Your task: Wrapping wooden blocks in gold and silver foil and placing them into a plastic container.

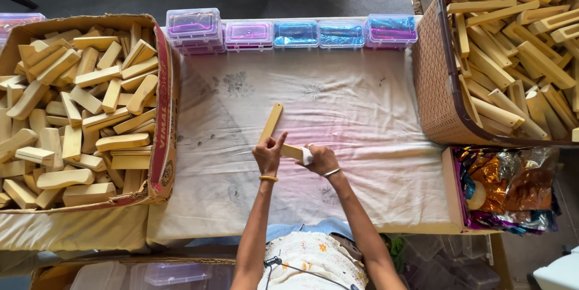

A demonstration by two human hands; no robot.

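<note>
L hand [268,154] & R hand [319,158] both grip a pale yellow wooden stick [272,122], long, flat, smooth w/ rounded end, angled up over the middle of the cloth-covered surface [362,145], nearer its front edge. R fingers also pinch a small white pad [307,156] against the stick's lower end.

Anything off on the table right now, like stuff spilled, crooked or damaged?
Nothing spilled. The white cloth carries grey smudges and a pink tint. The stacked clear case sits slightly askew of the row. Both hands, left and right, grip wooden pieces.
</note>
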